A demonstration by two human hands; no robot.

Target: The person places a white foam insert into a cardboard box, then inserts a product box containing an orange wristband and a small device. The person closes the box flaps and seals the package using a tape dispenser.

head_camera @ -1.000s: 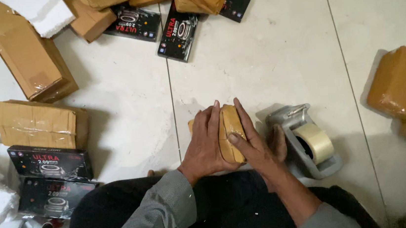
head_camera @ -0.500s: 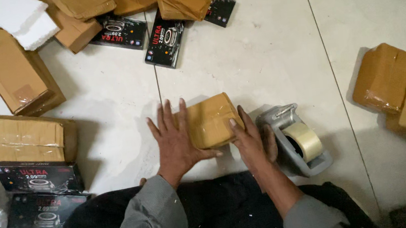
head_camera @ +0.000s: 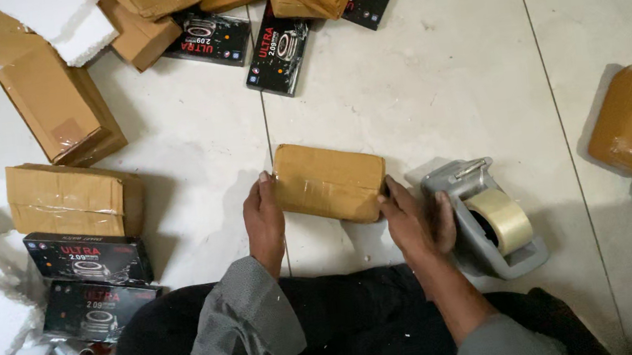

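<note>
Since 0.5 s ago both hands slid off the top of the brown paper-wrapped, taped rectangular parcel (head_camera: 329,181) to its ends; parcel now flat on white tile floor (head_camera: 475,62), just in front of person's knees. L hand (head_camera: 264,219) presses the left end, R hand (head_camera: 410,219) the right end, fingers together, clamping it btwn them; looks like wrap is being squared up. Grey tape dispenser w/ clear roll (head_camera: 490,219) just right of R hand; black printed boxes (head_camera: 88,257) and more wrapped parcels (head_camera: 67,200) nearby.

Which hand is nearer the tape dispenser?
Right. The right hand lies right beside the tape dispenser, at the parcel's right end; the left hand holds its far end.
</note>
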